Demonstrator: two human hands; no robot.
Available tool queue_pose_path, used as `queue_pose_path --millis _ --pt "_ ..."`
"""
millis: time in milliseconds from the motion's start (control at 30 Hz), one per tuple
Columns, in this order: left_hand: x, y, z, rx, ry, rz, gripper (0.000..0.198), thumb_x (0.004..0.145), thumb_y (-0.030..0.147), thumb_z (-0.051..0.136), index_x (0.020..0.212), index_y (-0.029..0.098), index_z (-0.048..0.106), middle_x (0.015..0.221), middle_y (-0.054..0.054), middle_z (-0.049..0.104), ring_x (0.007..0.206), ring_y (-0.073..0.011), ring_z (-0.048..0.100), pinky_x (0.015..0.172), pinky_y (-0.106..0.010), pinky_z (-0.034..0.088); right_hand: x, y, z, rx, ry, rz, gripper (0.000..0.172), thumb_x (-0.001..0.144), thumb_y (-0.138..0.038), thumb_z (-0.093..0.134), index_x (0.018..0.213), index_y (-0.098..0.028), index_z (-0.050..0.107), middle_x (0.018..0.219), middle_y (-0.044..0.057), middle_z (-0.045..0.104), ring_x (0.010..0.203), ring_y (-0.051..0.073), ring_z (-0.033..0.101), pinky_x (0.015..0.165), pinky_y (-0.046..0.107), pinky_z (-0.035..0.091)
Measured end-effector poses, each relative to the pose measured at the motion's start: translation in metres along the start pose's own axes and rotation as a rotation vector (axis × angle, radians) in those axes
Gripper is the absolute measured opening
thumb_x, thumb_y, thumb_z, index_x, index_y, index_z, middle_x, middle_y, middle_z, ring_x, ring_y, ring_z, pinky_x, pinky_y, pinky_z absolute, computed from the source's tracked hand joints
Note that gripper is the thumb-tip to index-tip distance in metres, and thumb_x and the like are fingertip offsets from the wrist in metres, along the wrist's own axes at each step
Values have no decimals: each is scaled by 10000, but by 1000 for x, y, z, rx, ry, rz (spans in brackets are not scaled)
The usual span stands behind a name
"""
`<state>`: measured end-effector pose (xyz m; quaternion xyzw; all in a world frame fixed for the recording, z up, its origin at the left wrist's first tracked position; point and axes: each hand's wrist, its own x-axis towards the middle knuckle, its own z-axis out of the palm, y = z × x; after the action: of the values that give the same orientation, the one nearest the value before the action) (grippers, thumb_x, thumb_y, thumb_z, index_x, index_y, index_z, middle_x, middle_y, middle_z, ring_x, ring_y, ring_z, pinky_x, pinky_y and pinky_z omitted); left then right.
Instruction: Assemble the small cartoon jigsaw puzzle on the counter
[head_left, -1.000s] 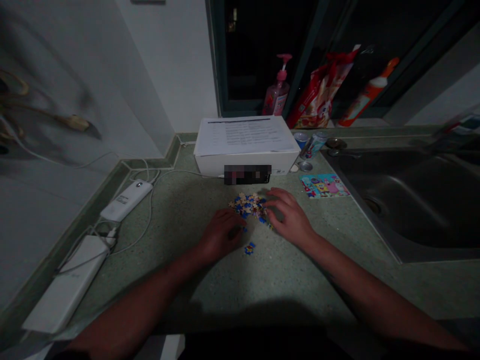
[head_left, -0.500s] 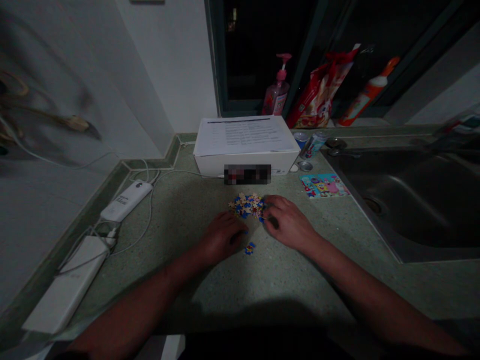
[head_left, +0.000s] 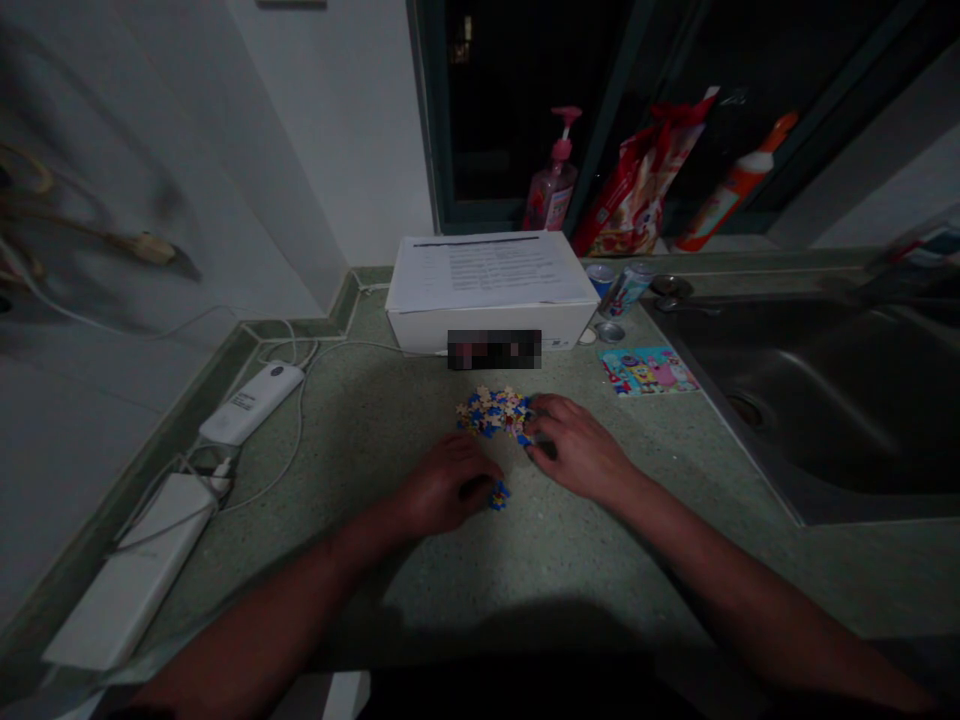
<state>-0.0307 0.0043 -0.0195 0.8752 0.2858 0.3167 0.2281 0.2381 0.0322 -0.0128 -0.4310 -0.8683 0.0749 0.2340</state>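
Note:
A loose pile of small blue and cream jigsaw pieces (head_left: 493,413) lies on the speckled green countertop (head_left: 375,420). My right hand (head_left: 576,450) rests at the pile's right edge, its fingertips among the pieces. Nearer to me sits a small separate cluster of blue and yellow pieces (head_left: 498,496). My left hand (head_left: 448,485) is curled beside that cluster, its fingertips touching or almost touching it. Neither hand clearly shows a piece held in its fingers.
Behind the pile stands a white box (head_left: 491,330) topped with a printed sheet. A cartoon picture card (head_left: 649,371) lies beside a steel sink (head_left: 810,400) on the right. White power banks (head_left: 251,403) and cables lie at the left.
My left hand has slid slightly toward me and to the right, reaching the small cluster. My right hand has barely moved at the pile's edge.

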Motion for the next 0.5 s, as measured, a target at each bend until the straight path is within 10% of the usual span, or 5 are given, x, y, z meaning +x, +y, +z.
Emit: queue_pose_path --millis 500 --pt "0 3 1 -5 -45 27 77 964 176 651 993 224 702 859 -23 716 853 -204 666 970 -435 508 2 -4 -2 -24 -77 20 180 882 -200 755 1059 -172 740 1299 187 671 1276 373 622 1104 567 541"
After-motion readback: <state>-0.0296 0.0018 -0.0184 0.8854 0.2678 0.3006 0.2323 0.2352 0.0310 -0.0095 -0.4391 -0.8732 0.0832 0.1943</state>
